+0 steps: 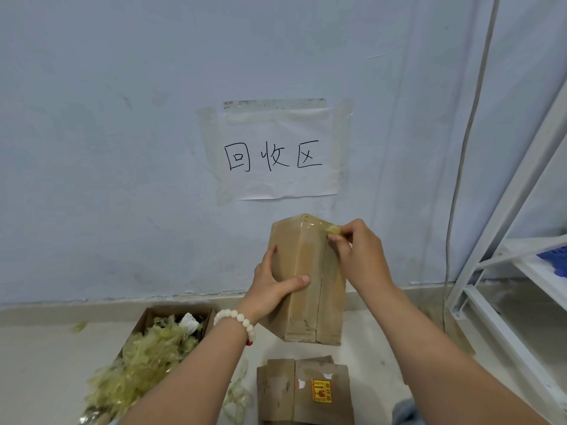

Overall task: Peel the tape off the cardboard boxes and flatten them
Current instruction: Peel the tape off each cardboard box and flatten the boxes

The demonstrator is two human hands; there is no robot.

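I hold a tall brown cardboard box (310,265) up in front of the wall, one end pointing up. Clear yellowish tape (313,223) wraps its top end. My left hand (273,286) grips the box at mid-height, thumb across the front. At the box's upper right corner my right hand (359,250) pinches a peeled, bunched bit of that tape (333,230).
An open cardboard box (171,317) at lower left overflows with crumpled peeled tape (138,363). Flattened cardboard (303,391) with an orange sticker lies on the floor below. A loose tape strip (237,397) lies beside it. A white metal shelf (521,271) stands at right.
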